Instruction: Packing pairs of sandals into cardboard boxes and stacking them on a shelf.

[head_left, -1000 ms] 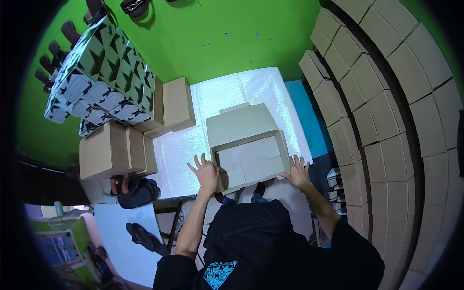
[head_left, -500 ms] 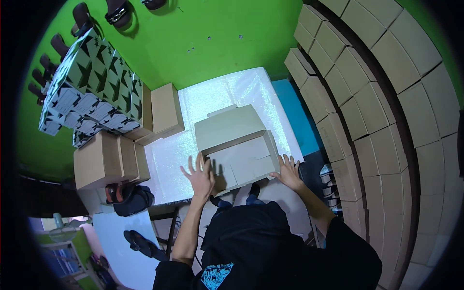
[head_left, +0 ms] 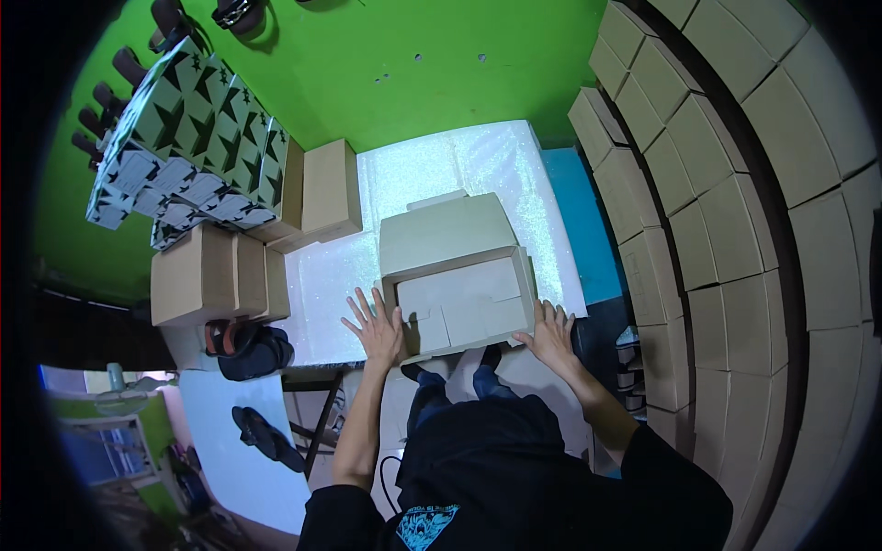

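Observation:
An open brown cardboard box (head_left: 459, 298) sits on a white foam-covered table (head_left: 413, 174), its lid flap tilted back toward the far side. My left hand (head_left: 377, 326) lies flat with fingers spread against the box's left near corner. My right hand (head_left: 549, 332) rests with fingers apart against the box's right near corner. Both hands press the box sides and hold nothing else.
Closed brown boxes (head_left: 331, 188) stand at the table's left, beside a stack of black-and-white patterned boxes (head_left: 188, 147). More brown boxes (head_left: 207, 275) sit lower left. A curved wall of stacked cardboard boxes (head_left: 735, 211) fills the right. Sandals (head_left: 262, 436) lie on the floor.
Both hands have stayed at the box's near corners. The box's near flaps now lie folded flatter inside. The view has shifted slightly.

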`<state>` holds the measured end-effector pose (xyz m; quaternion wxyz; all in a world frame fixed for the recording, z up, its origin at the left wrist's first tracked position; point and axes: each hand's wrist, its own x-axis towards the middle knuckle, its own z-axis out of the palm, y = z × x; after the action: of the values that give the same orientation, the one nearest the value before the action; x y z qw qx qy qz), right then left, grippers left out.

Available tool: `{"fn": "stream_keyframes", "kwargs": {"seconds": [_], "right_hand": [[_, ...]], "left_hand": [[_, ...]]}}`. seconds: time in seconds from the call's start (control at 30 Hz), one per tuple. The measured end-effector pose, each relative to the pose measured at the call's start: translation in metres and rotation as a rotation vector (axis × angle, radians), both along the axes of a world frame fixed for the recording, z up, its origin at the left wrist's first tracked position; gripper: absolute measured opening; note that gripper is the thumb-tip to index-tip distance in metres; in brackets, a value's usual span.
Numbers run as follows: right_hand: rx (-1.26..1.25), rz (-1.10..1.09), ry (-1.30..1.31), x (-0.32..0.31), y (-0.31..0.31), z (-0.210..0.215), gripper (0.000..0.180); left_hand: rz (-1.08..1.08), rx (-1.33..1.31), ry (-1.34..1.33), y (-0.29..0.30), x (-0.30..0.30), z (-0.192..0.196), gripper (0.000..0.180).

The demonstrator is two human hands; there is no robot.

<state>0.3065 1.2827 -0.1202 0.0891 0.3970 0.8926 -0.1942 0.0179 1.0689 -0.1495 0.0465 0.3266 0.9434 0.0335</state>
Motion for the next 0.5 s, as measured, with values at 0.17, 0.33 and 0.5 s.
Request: {"fn": "stream_keyframes", "kwargs": {"seconds": [0.17, 0.33, 0.5], "right_hand": [[0.005, 0.013, 0.035, 0.003, 0.001, -0.005, 0.090], [0.004, 0.022, 0.012, -0.005, -0.002, 0.001, 0.090], [0.062, -0.046, -0.053, -0.005, -0.009, -0.001, 0.097]], "left_hand": [[0.056, 0.346, -0.424, -0.002, -0.004, -0.023, 0.080], [0.049, 0.512, -0.638, 0.002, -0.003, -0.040, 0.086], [0.070, 0.394, -0.462, -0.016, -0.010, -0.016, 0.087]]}}
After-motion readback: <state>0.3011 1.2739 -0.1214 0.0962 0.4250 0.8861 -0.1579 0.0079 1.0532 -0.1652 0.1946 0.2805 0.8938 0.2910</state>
